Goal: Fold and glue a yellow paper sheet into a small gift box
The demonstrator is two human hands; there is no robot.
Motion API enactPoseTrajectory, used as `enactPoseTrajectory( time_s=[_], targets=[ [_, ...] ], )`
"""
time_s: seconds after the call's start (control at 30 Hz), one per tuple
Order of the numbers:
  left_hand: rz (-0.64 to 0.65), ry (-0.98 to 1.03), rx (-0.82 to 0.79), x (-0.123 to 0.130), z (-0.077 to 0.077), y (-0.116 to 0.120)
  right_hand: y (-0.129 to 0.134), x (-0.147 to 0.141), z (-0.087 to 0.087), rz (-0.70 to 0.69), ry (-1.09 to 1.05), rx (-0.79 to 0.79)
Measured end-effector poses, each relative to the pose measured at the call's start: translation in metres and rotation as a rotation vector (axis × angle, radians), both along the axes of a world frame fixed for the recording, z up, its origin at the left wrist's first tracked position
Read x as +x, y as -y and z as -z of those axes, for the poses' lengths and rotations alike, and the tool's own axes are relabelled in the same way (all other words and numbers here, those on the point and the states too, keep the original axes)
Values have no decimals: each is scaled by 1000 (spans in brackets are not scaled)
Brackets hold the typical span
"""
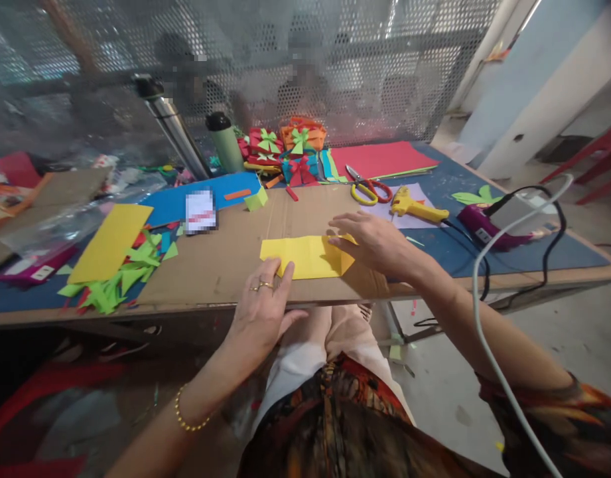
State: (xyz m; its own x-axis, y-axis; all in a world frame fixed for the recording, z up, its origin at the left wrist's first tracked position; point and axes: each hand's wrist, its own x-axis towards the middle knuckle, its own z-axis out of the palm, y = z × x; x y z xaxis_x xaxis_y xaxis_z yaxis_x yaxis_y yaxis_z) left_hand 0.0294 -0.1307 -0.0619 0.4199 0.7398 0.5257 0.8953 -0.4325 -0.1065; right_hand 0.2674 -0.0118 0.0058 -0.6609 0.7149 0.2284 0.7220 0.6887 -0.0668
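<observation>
A creased strip of yellow paper or foam sheet (310, 257) lies on brown cardboard (225, 265) at the table's front edge. The fingertips of my left hand (263, 302) rest on its left end, the fingers stretched out and the thumb apart. Over its right end reaches my right hand (372, 244), fingers extended; the sheet's right flap stands folded up under the palm. Whether the right fingertips press on the flap is hard to see. Behind my right hand are scissors (367, 186) with red and yellow handles and a yellow glue gun (417, 206) on pale purple paper.
Small gift-like boxes with bows (300, 169) sit at the back beside red sheets (385, 159). A green bottle (225, 143) and steel flask (178, 133) stand left of them. Green scraps (111, 279) lie left; a purple power strip (489, 229) and white cable (477, 312) are right.
</observation>
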Motion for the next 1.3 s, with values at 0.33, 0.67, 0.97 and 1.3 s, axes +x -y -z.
enactPoseTrajectory(
  time_s=[0.33, 0.67, 0.97, 1.3],
  targets=[
    [120, 30, -102, -10, -38, -16, -8, -35, 9, -1, 35, -136],
    [335, 128, 24, 27, -97, -120, -90, -23, -2, -80, -426, -390],
    [143, 949, -352, 12, -49, -165, -105, -24, 18, 47, -836, -544],
    [133, 1247, -584, 22, -54, -152, -84, -27, 15, -6, -919, -443]
  ],
)
